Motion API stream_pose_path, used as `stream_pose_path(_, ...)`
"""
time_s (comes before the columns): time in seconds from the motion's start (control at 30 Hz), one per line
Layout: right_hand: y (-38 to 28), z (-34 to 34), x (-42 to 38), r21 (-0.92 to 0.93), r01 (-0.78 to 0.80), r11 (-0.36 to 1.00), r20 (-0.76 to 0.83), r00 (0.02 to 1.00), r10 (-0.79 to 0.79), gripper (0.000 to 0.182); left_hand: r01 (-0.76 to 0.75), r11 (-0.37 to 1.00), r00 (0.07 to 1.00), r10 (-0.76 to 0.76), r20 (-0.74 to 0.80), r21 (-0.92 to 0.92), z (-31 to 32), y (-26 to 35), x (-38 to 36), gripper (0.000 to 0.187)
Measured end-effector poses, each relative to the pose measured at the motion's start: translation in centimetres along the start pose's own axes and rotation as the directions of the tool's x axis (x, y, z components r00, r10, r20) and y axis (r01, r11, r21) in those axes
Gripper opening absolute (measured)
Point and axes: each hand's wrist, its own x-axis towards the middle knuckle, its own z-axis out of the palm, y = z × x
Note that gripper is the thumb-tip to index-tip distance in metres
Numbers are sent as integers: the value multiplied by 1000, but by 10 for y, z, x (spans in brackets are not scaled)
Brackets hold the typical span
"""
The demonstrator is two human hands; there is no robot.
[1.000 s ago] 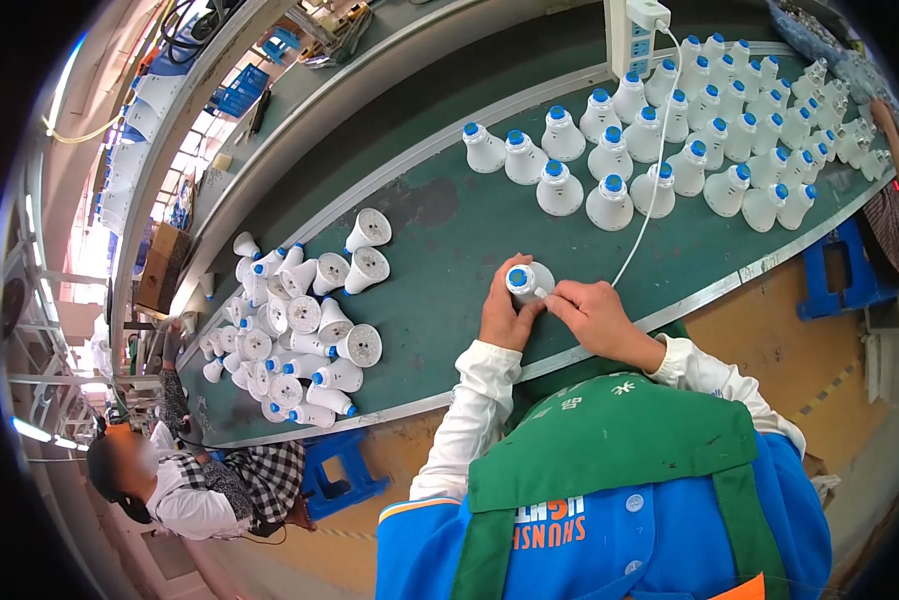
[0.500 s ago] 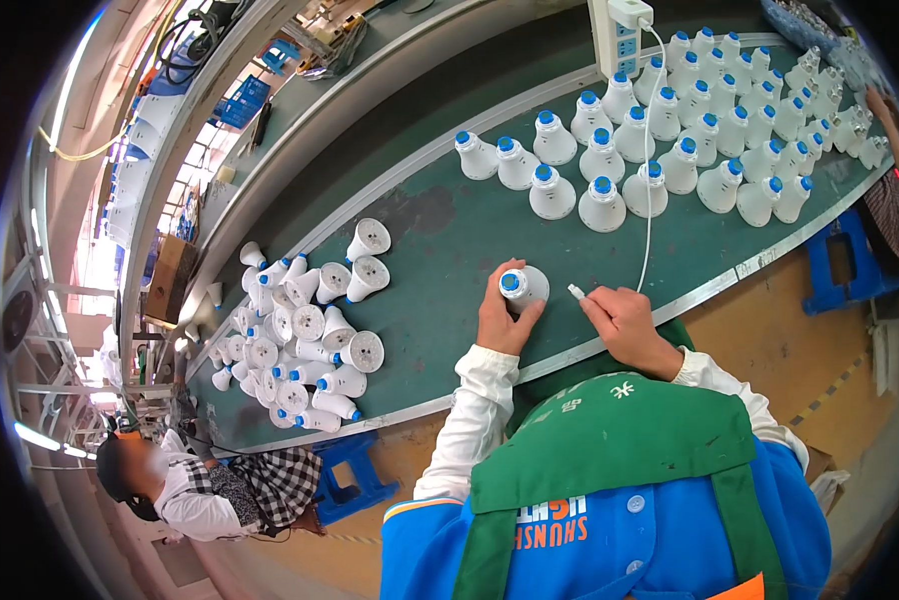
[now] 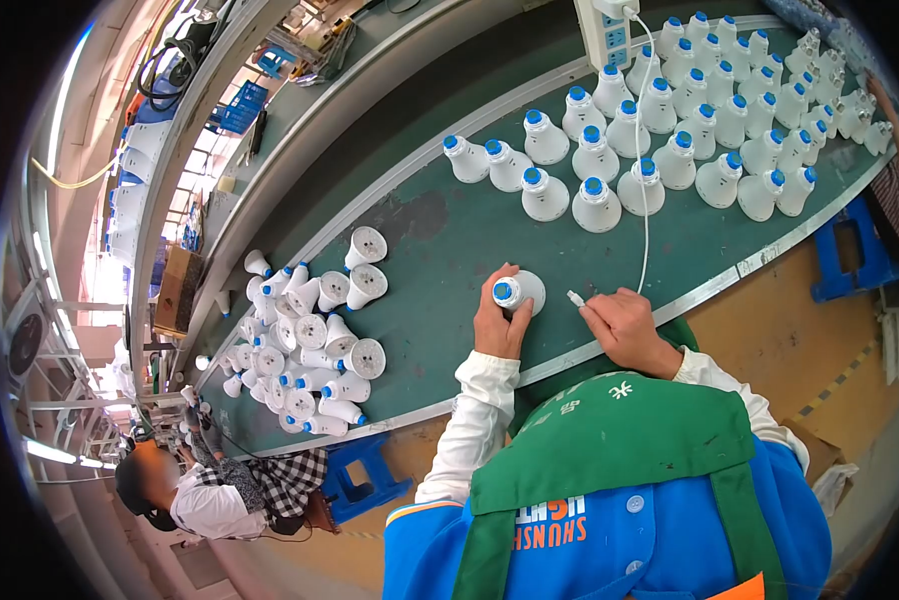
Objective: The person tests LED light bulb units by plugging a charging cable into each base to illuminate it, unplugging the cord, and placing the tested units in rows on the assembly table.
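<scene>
My left hand point(image 3: 500, 318) is wrapped round a white lamp housing point(image 3: 532, 290) with a blue cap, which stands upright on the green table point(image 3: 440, 270). To its right, my right hand point(image 3: 625, 325) pinches a small white connector point(image 3: 576, 298), its tip pointing left toward the housing but apart from it. A white cable point(image 3: 649, 200) runs from near my right hand up to the power strip point(image 3: 615, 40) at the table's far side.
Many upright housings point(image 3: 595, 205) with blue caps stand at the back right. A heap of lying housings point(image 3: 310, 330) is at the left. A co-worker point(image 3: 215, 500) sits at lower left; another person's arm point(image 3: 898, 135) shows at far right. Blue stools point(image 3: 360, 480) stand below.
The view has shifted slightly. The housing in my left hand sits a little further left and tilts slightly differently. My right hand still holds the connector in nearly the same place.
</scene>
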Motion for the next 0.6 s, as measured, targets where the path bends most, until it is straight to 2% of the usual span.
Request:
stream_pose_path(0.13, 3, 0, -3, 9, -6, 1000, 23, 1000, 6, 11, 0, 1000, 1000, 0, -11, 8, 1, 0, 0, 47)
stream_pose_path(0.6, 2, 1, -3, -23, 10, 1000, 25, 1000, -10, 15, 20, 1000, 1000, -20, -5, -14, 1, 2, -1, 48)
